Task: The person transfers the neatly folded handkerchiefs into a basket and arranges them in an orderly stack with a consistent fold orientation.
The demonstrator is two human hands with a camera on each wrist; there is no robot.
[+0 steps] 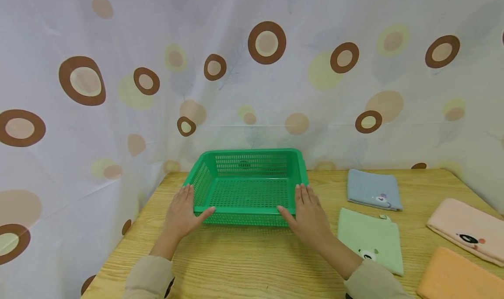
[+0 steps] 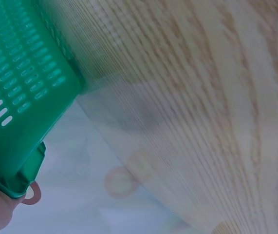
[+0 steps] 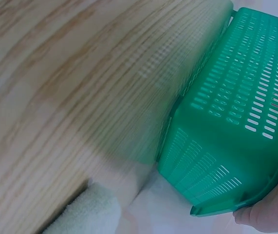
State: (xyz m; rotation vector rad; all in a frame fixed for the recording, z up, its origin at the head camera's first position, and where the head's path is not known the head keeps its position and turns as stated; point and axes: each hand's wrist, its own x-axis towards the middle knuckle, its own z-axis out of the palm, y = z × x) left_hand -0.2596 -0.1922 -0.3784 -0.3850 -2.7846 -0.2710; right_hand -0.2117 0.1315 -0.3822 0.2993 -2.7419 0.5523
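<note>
A green plastic basket [image 1: 248, 210] with slotted walls sits on the wooden table, its inside bare. My left hand [image 1: 182, 216] rests at the basket's near left corner, straight fingers along the side rim and thumb on the front rim. At the near right corner, my right hand [image 1: 311, 216] lies the same way, fingers stretched along the side and thumb pointing inward at the front rim. The left wrist view has the basket's slotted wall [image 2: 27, 105] and a bit of the hand at the rim. In the right wrist view, a fingertip [image 3: 244, 215] touches the rim's underside.
Right of the basket lie a folded blue towel [image 1: 372, 188], a green towel [image 1: 368, 233], a pink towel [image 1: 468, 229] and an orange towel [image 1: 460, 277]. A patterned curtain [image 1: 252, 84] hangs behind and left of the table [image 1: 236, 264].
</note>
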